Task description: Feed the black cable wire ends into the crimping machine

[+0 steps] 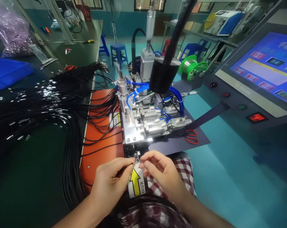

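While your left hand (110,177) pinches a few thin wires (136,161), they sit just in front of the machine (155,122). Your right hand (165,172) is half curled, with its fingertips close by the wire tips, and I can't tell if it grips them. The wires look easy to bend, so a hard tug could pull one loose or cross it over another. Your fingers are near metal parts, so they could get nipped if something there moves. Black cords (72,98) reach over the orange board (102,167) and could snag if one gets pulled. The red scissors (192,137) could fall off the dark plate (173,147) if bumped.

Under your hands, a sticker (136,183) has a big yellow arrow that points to the machine, and the Chinese words 运行方向, which mean "running direction". A small white label (114,120) on the orange board has words too tiny to read. The screen (268,68) on your right shows Chinese words too, but they are too blurry. I can't make out any brand name.
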Action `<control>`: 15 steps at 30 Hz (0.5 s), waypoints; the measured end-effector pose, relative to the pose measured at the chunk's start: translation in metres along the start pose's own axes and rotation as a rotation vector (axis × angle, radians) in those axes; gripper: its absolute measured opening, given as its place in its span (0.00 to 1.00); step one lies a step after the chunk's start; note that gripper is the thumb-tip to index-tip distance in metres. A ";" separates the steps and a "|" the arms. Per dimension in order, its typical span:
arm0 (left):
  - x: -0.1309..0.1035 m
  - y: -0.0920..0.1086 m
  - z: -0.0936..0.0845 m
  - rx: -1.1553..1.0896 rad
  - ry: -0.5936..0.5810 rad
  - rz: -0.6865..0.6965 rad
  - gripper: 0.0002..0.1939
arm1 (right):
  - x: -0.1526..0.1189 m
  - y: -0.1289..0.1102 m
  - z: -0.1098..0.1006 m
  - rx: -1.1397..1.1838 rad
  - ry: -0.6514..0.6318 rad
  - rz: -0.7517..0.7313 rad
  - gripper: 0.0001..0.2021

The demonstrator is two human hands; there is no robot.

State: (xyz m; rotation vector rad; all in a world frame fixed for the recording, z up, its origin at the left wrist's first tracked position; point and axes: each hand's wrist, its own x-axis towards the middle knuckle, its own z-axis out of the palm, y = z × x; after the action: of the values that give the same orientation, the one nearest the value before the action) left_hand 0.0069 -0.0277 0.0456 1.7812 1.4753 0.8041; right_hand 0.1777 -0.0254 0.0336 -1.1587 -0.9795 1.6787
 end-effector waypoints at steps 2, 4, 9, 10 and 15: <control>0.002 0.000 0.000 0.020 -0.003 0.015 0.08 | 0.006 -0.001 0.006 0.022 -0.001 -0.009 0.08; 0.004 0.001 -0.001 0.024 -0.012 0.012 0.08 | 0.012 0.000 0.010 0.042 -0.001 -0.006 0.10; 0.006 0.004 -0.001 -0.021 -0.065 -0.052 0.07 | 0.020 0.000 0.016 0.017 0.019 -0.020 0.11; 0.006 0.004 -0.001 -0.043 -0.079 -0.077 0.08 | 0.021 0.000 0.017 0.001 0.023 -0.029 0.10; 0.007 0.003 -0.002 -0.237 -0.168 -0.241 0.08 | 0.024 -0.001 0.019 -0.045 0.038 -0.052 0.10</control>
State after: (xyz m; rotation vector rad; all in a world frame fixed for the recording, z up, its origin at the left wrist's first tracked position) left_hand 0.0085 -0.0205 0.0491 1.4273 1.3891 0.6590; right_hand 0.1548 -0.0055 0.0329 -1.1809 -1.0190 1.5956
